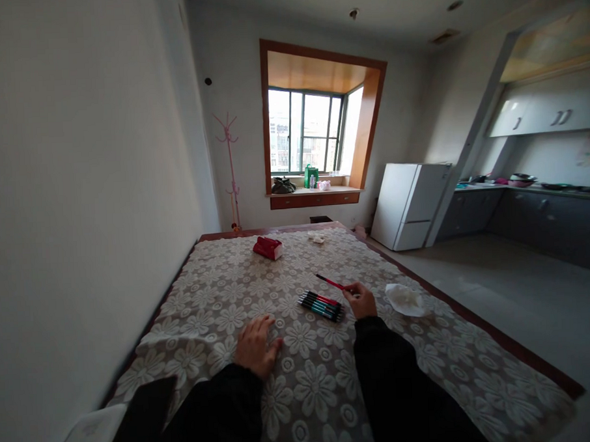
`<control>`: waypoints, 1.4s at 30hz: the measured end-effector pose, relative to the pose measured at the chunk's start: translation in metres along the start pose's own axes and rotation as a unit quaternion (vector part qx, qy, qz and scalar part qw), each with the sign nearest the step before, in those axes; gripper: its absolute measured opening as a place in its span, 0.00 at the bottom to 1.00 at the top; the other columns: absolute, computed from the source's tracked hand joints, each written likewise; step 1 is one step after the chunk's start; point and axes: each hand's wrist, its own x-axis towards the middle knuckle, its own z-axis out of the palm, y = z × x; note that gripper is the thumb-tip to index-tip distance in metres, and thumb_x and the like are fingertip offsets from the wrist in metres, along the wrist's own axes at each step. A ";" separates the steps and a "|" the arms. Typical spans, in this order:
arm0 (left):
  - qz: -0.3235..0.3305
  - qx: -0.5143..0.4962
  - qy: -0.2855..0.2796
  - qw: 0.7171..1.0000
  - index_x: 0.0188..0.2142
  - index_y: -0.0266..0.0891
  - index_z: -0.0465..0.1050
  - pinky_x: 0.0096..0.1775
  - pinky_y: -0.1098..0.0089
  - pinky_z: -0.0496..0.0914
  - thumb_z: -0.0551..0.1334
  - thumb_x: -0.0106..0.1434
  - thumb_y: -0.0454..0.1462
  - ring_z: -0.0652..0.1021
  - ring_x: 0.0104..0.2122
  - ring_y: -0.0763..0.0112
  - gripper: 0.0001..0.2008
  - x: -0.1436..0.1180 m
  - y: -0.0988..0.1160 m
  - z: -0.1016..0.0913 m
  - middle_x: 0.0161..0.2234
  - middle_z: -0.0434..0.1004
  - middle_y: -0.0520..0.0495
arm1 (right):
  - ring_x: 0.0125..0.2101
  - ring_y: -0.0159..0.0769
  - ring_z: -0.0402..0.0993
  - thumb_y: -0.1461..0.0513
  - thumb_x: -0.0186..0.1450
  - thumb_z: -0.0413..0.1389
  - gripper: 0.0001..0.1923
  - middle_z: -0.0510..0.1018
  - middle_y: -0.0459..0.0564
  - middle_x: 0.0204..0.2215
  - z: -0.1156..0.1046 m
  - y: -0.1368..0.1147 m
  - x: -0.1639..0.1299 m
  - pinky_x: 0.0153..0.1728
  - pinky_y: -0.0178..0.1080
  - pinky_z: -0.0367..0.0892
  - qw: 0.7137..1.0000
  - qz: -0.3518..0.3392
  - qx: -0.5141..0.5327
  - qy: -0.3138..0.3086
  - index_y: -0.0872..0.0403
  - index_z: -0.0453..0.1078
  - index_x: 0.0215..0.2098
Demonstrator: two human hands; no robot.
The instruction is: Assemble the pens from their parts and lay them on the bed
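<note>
Head camera shows the right hand pinching a red pen by its near end; the long far part could tip or slip from such a short grip. The pen points far-left from the hand, just beyond the row of pens on the counter. The left hand lies open and flat, nearer.
</note>
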 end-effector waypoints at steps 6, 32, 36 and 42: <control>0.010 0.043 -0.035 0.998 0.53 0.44 0.67 0.59 0.57 0.55 0.55 0.62 0.45 0.62 0.59 0.60 0.21 -0.001 -0.001 0.005 0.59 0.64 0.46 | 0.25 0.36 0.71 0.65 0.51 0.53 0.07 0.75 0.47 0.20 -0.001 0.021 0.002 0.27 0.34 0.61 0.992 0.030 -0.118 -0.032 0.53 0.73 0.25; 0.014 0.040 -0.035 0.998 0.53 0.44 0.67 0.59 0.56 0.55 0.55 0.62 0.43 0.62 0.59 0.59 0.20 -0.002 0.002 0.000 0.59 0.64 0.46 | 0.27 0.35 0.72 0.62 0.58 0.54 0.11 0.77 0.46 0.25 0.007 0.018 -0.002 0.30 0.34 0.63 0.981 -0.016 -0.143 -0.129 0.50 0.78 0.36; 0.013 0.046 -0.041 0.998 0.53 0.44 0.67 0.59 0.56 0.55 0.55 0.62 0.43 0.62 0.59 0.59 0.20 -0.002 0.003 -0.001 0.59 0.64 0.46 | 0.28 0.35 0.72 0.62 0.58 0.54 0.12 0.77 0.47 0.27 0.007 0.016 -0.003 0.31 0.34 0.63 0.981 -0.022 -0.146 -0.123 0.51 0.77 0.37; 0.014 0.041 -0.040 0.998 0.54 0.44 0.67 0.59 0.56 0.55 0.55 0.62 0.43 0.62 0.60 0.59 0.20 -0.002 0.002 0.000 0.59 0.64 0.46 | 0.29 0.34 0.71 0.63 0.57 0.55 0.10 0.77 0.47 0.31 0.007 0.019 -0.002 0.32 0.34 0.63 0.981 -0.039 -0.152 -0.117 0.51 0.75 0.36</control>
